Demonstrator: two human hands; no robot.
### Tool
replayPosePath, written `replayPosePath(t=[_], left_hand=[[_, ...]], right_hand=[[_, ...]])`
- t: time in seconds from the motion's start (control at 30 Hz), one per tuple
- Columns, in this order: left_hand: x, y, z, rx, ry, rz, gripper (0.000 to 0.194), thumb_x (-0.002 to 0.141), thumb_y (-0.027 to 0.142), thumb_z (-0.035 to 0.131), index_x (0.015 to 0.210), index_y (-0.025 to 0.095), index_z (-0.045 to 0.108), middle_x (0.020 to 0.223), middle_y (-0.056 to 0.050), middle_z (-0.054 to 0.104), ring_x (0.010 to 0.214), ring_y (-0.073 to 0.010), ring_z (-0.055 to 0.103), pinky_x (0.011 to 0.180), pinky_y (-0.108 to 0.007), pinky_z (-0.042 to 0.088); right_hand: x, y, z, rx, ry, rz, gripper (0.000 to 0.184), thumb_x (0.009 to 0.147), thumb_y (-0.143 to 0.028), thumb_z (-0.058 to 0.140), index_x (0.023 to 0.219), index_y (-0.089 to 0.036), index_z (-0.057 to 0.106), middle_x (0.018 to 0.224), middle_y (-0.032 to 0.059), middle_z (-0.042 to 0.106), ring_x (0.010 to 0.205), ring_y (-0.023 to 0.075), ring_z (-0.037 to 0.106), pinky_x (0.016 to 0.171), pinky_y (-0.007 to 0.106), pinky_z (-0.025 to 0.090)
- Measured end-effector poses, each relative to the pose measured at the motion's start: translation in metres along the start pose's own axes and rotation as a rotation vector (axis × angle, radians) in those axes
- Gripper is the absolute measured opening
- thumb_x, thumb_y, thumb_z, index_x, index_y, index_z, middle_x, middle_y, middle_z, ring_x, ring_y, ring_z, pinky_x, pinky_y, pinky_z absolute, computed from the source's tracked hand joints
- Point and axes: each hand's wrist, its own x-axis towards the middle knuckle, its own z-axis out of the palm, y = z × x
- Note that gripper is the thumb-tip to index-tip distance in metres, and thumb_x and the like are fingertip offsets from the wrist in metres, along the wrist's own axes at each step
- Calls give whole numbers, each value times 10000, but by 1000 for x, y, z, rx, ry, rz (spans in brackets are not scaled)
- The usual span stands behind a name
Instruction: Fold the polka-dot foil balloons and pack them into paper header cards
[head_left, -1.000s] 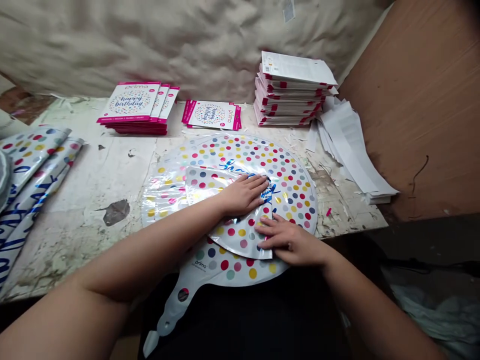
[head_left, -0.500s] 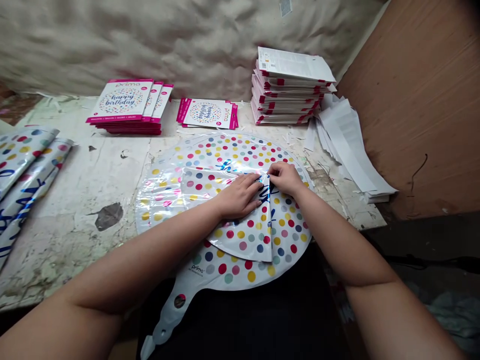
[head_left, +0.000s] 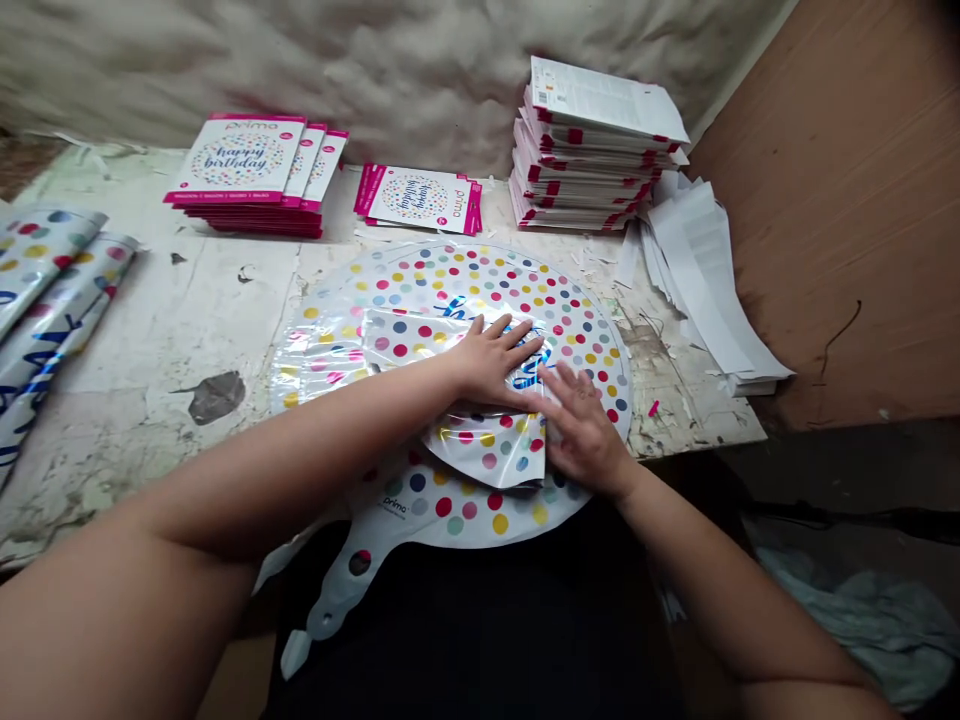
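A flat, round foil balloon with coloured dots and blue lettering lies in front of me, its tail and filling neck hanging over the table's front edge. On top of it rests a folded foil balloon with the same dots, its straight folded edge on the right. My left hand presses flat on the folded balloon with its fingers spread. Beside that folded edge, my right hand has its fingers stretched out, the fingertips close to my left hand. Nothing is gripped in either hand.
Along the back of the worn table stand a stack of birthday packets, a few more packets and a tall packet pile. Paper sheets lie at right by a brown board. Folded foil balloons lie at left.
My right hand went up to the folded balloon's upper corner, fingers pinched, then came back down its right edge with fingers stretched. My left hand has stayed on the balloon, its fingers spreading wider.
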Motion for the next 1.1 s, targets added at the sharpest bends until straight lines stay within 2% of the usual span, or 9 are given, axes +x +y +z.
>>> replayPosePath(t=[0.17,0.33,0.47,0.6,0.67,0.77,0.83,0.97,1.1], left_hand=[[-42,-2,-1,-18,-16,8,694,882,528,363,1447,166,187,1522,-116,118,1395,-313,58,1091,-510,112],[-118,-21,9,-22,-5,-131,578,917,458,334,1445,265,199,1524,-69,107,1393,-311,72,1091,-528,135],[-150,-42,9,-181,73,-203,465,929,389,319,1384,299,358,1487,-31,270,1367,-288,219,1080,-482,257],[-156,-32,-9,-281,528,-537,391,933,322,313,1276,248,486,1293,-51,546,1195,-239,500,985,-398,437],[-153,-10,-13,-149,752,-483,393,922,247,335,1295,223,455,1328,-75,506,1250,-238,437,1046,-424,371],[-142,25,-1,-19,533,-72,438,912,241,357,1342,182,411,1418,-95,403,1339,-254,303,1096,-434,284],[-134,36,16,7,310,-44,534,911,374,372,1377,113,365,1443,-147,343,1351,-306,258,1089,-468,266],[-127,32,42,9,137,-146,685,892,522,345,1421,92,269,1485,-161,213,1376,-319,163,1097,-482,198],[-129,27,43,12,142,-142,696,897,534,322,1420,78,266,1484,-168,193,1385,-301,135,1110,-466,142]], right_hand=[[7,16,-6,187,-88,-207,335,843,-137,468,1089,-298,629,1105,18,675,1073,197,604,1092,486,230],[28,26,-26,370,-161,200,251,881,-331,431,842,-238,661,824,20,707,768,187,651,758,348,493],[70,24,-27,289,-173,573,383,873,-470,389,650,-211,562,657,16,629,600,167,576,523,274,434],[101,28,-15,209,-180,731,368,854,-454,420,622,-206,562,675,45,637,576,177,576,483,281,417],[108,31,-12,174,-188,774,358,849,-444,440,614,-208,570,695,58,646,579,187,588,493,294,427],[111,30,-13,110,-200,813,345,853,-436,447,640,-209,596,735,78,655,630,221,611,549,330,453],[108,21,-14,49,-182,838,334,870,-427,418,771,-194,636,807,115,666,730,272,626,616,381,471],[90,-16,-4,-258,-22,484,484,921,-396,318,1300,-125,450,1273,173,534,1190,324,471,934,497,397],[67,-30,11,-294,-321,-46,749,877,-592,309,1450,-126,186,1511,97,178,1389,263,154,1124,494,145]])
